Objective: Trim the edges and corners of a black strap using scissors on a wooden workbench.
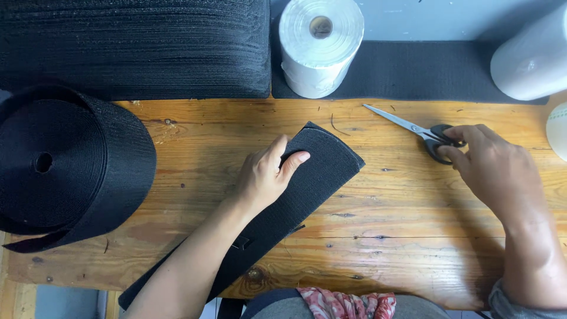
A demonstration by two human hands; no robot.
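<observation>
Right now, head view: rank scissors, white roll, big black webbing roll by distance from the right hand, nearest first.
1. Scissors: under the right hand, fingers on the black handles.
2. White roll: back of the bench, up and left of that hand.
3. Big black webbing roll: far left edge, beyond the left hand.

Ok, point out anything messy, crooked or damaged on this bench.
Nothing looks damaged. The black band lies slanted across the wooden table under the left hand; a few loose dark threads lie near the scissors the right hand touches.
</observation>
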